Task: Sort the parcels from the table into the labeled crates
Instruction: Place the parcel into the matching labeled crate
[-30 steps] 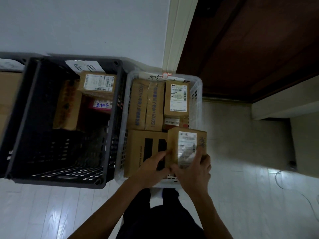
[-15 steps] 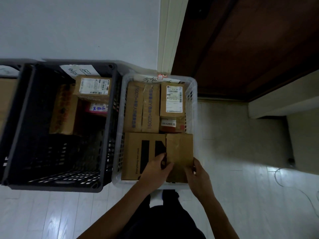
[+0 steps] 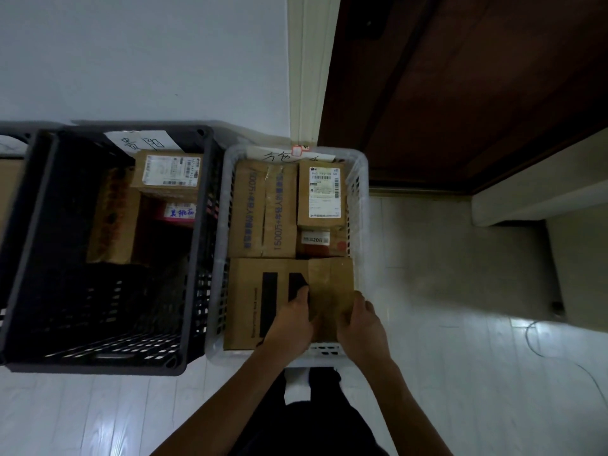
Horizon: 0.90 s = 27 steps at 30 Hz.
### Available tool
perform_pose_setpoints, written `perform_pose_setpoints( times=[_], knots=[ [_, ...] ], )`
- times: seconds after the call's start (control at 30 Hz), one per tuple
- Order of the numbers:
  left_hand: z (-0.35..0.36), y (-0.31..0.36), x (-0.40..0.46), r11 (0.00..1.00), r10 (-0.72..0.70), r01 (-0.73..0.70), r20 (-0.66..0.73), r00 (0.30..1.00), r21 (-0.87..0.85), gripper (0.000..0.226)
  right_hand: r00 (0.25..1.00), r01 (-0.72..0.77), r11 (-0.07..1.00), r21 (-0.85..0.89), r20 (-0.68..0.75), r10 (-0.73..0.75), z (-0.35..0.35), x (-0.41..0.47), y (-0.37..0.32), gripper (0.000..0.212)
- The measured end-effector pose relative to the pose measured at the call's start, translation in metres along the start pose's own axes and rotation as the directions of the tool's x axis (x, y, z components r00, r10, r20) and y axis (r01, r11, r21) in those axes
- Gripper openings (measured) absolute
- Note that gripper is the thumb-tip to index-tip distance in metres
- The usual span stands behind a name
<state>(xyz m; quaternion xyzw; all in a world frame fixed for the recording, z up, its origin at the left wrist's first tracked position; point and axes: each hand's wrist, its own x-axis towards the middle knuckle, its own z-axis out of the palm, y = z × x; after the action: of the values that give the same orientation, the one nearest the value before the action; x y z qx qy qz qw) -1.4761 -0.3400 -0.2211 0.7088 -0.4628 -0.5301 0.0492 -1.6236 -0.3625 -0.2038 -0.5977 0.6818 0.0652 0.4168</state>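
A small plain brown parcel (image 3: 330, 287) lies flat in the near right corner of the white crate (image 3: 360, 205), partly on top of a larger brown box with black bars (image 3: 260, 297). My left hand (image 3: 291, 319) grips the small parcel's left side and my right hand (image 3: 360, 325) grips its right side. Further back in the white crate sit two long boxes with blue print (image 3: 263, 209) and a labelled box (image 3: 322, 192). A handwritten paper label (image 3: 283, 155) is fixed on the crate's far rim.
A black crate (image 3: 29, 245) with a paper label (image 3: 138, 143) stands left of the white one and holds a few parcels (image 3: 169, 171) at its far end. A dark wooden door (image 3: 460, 93) rises behind. A white cable (image 3: 539, 340) lies on the floor at right.
The small parcel went from tilted upright with its shipping label showing to lying flat, label hidden, down in the white crate. Both hands followed it down.
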Motion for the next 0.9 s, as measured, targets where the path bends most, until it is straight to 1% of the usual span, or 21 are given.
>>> perform_pose_setpoints(
  times=[0.07,0.13,0.2,0.27,0.33,0.4,0.43,0.53,0.6,0.67,0.7,0.77,0.83,0.9],
  knots=[
    [0.004,-0.001,-0.001,0.969,0.020,-0.030,0.042,0.999,0.246,0.068,1.000,0.010,0.998,-0.069,0.004,-0.010,0.009,0.001,0.001,0.064],
    [0.008,-0.005,-0.002,0.897,0.053,-0.081,0.077,0.996,0.435,0.074,0.999,-0.013,0.991,-0.134,0.041,0.019,0.015,0.002,0.002,0.074],
    [0.014,-0.009,-0.003,0.814,0.089,-0.113,0.071,0.994,0.570,0.074,0.997,-0.024,0.971,-0.238,0.068,0.041,0.020,0.004,0.004,0.079],
    [0.015,-0.012,-0.002,0.760,0.121,-0.118,0.040,0.992,0.639,0.067,0.997,-0.016,0.949,-0.316,0.068,0.040,0.024,0.006,0.005,0.074],
    [0.011,-0.015,0.001,0.725,0.203,-0.142,-0.012,0.979,0.674,0.062,0.998,-0.004,0.930,-0.368,0.062,0.029,0.026,0.008,0.005,0.070],
    [0.004,-0.015,0.008,0.702,0.277,-0.158,-0.061,0.959,0.695,0.070,0.998,0.022,0.912,-0.411,0.058,0.002,0.026,0.008,0.006,0.064],
    [0.002,-0.013,0.014,0.689,0.289,-0.165,-0.059,0.956,0.706,0.076,0.998,0.036,0.900,-0.435,0.064,-0.009,0.025,0.006,0.006,0.061],
    [-0.003,-0.007,0.035,0.669,0.247,-0.158,-0.016,0.969,0.726,0.085,0.996,0.075,0.871,-0.486,0.074,-0.044,0.015,0.001,0.005,0.050],
    [-0.006,-0.008,0.047,0.658,0.208,-0.139,-0.002,0.978,0.740,0.087,0.992,0.113,0.874,-0.473,0.009,-0.123,0.004,0.008,0.000,0.040],
    [-0.008,-0.011,0.054,0.678,0.217,-0.137,-0.018,0.976,0.722,0.082,0.968,0.175,0.875,-0.451,-0.083,-0.236,-0.004,0.026,-0.005,0.043],
    [-0.009,-0.012,0.055,0.690,0.222,-0.142,-0.021,0.975,0.710,0.081,0.958,0.202,0.866,-0.457,-0.091,-0.271,-0.005,0.036,-0.008,0.048],
    [-0.009,-0.014,0.055,0.673,0.227,-0.156,0.000,0.974,0.723,0.081,0.957,0.242,0.837,-0.490,-0.020,-0.288,-0.003,0.053,-0.008,0.055],
    [-0.008,-0.015,0.052,0.637,0.207,-0.160,0.032,0.978,0.755,0.075,0.964,0.248,0.823,-0.511,0.048,-0.261,0.009,0.062,-0.002,0.051],
    [-0.008,-0.014,0.050,0.641,0.189,-0.151,0.037,0.981,0.752,0.071,0.965,0.250,0.820,-0.515,0.059,-0.257,0.015,0.064,0.005,0.050]
  ],
)
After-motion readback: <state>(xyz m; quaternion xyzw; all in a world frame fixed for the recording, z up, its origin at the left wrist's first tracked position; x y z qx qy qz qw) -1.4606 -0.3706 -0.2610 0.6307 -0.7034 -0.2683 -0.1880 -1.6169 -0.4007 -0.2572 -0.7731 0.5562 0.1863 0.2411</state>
